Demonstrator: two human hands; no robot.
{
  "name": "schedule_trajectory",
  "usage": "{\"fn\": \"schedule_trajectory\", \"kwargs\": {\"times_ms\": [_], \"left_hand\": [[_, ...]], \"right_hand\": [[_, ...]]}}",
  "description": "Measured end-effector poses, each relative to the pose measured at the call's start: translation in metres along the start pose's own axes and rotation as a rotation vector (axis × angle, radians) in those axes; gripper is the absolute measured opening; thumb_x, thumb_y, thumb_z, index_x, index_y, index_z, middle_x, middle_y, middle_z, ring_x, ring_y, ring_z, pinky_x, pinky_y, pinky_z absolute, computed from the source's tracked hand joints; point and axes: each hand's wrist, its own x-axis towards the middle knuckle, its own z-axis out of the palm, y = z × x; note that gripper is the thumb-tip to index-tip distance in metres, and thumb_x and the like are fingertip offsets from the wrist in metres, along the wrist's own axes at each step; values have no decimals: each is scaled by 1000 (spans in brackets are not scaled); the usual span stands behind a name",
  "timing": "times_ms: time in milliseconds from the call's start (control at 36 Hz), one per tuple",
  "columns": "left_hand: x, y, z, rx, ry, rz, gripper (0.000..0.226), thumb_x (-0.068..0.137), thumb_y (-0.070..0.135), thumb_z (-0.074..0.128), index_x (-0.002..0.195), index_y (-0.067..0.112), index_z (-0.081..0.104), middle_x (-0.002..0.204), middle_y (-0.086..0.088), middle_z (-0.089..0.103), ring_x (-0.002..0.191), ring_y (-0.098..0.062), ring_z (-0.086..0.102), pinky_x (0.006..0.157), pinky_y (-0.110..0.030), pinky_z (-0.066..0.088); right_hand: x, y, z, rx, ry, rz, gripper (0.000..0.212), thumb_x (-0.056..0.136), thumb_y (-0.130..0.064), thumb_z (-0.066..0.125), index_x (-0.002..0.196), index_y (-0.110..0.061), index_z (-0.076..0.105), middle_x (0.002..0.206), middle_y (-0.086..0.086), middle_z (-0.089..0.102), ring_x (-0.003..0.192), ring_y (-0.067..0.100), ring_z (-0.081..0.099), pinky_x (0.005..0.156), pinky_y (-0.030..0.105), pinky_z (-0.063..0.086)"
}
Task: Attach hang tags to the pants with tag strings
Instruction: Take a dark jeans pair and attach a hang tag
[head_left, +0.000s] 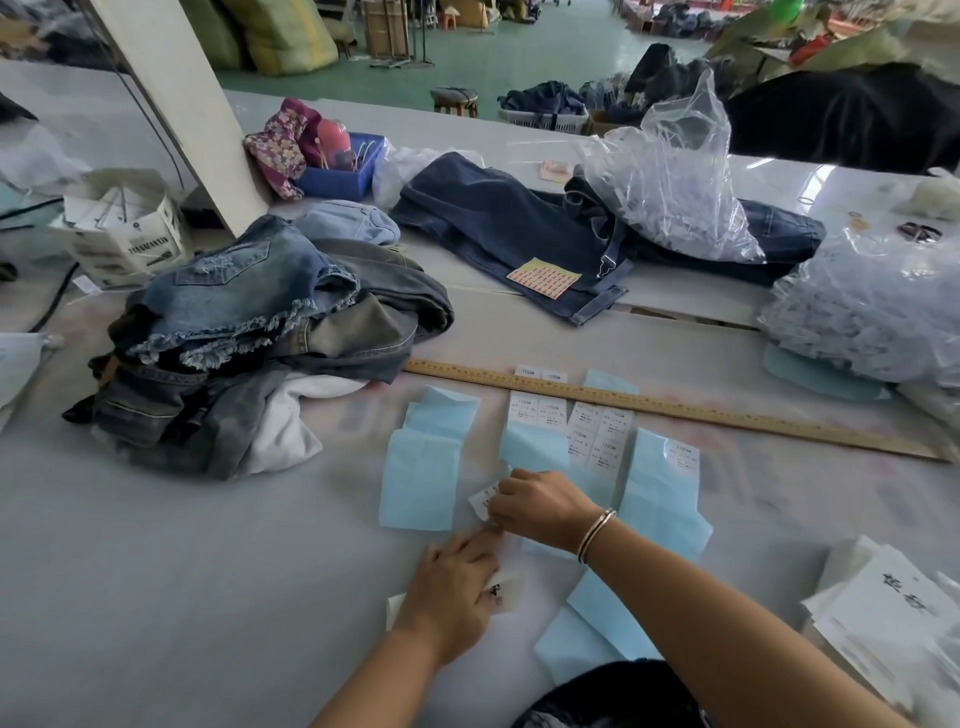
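A code reading roughly "1103#" is printed on the small white labels (597, 431) laid out below the wooden ruler (675, 408); finer print cannot be read. A white sticker (483, 501) is pinched by the curled fingers of the right hand (540, 509). A white hang tag (506, 590), with dark blurred marks, is held against the table (208, 571) by the left hand (452, 592), just below the right. The pile of denim pants (249, 332) lies well apart to the left.
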Motion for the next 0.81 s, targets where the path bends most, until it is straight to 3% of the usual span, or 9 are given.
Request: {"fn": "schedule_trajectory", "kwargs": {"times_ms": [111,194,306,528,639,722,806], "left_hand": [[0,0,-2,2,0,0,34,85,30,38,111,24,59,155,25,19,137,-7,26,93,-29,27],[0,0,-2,12,-10,0,45,81,34,33,119,26,57,155,27,15,136,-5,25,93,-29,27],[1,0,-1,6,-18,10,33,88,36,40,111,23,60,155,26,17,137,-4,25,91,-28,25],[-2,2,-5,-9,-35,4,34,79,32,34,98,20,58,155,27,17,132,-9,34,88,-31,25],[-5,4,-7,-13,88,53,16,79,24,44,85,20,58,152,24,29,125,-11,47,86,-34,34],[-6,3,-6,10,54,40,14,81,26,41,86,23,53,154,27,21,129,-9,39,89,-31,32],[-5,3,-4,-38,59,34,12,77,24,43,82,21,54,152,26,27,128,-12,44,87,-34,35]], "right_hand": [[-1,0,5,145,-64,178,23,94,-29,52,93,-13,68,88,7,64,85,27,57,56,33,47],[0,-1,9,211,-46,282,22,92,-34,52,96,-20,68,95,-1,64,94,19,54,58,29,39],[4,-3,11,312,-98,403,16,90,-32,56,95,-22,67,100,-8,63,101,13,53,63,29,41],[14,6,0,521,-249,574,13,83,-32,69,90,-21,72,95,-5,70,86,13,62,76,31,52],[23,18,-7,629,-315,609,15,81,-32,72,86,-17,72,84,-4,69,73,7,55,66,16,44],[29,26,-17,881,-219,775,18,81,-27,74,67,-24,62,65,-8,58,58,4,47,54,13,37],[29,33,-28,1240,157,986,19,83,-17,71,68,-19,60,63,-4,55,58,7,47,55,17,40]]}}
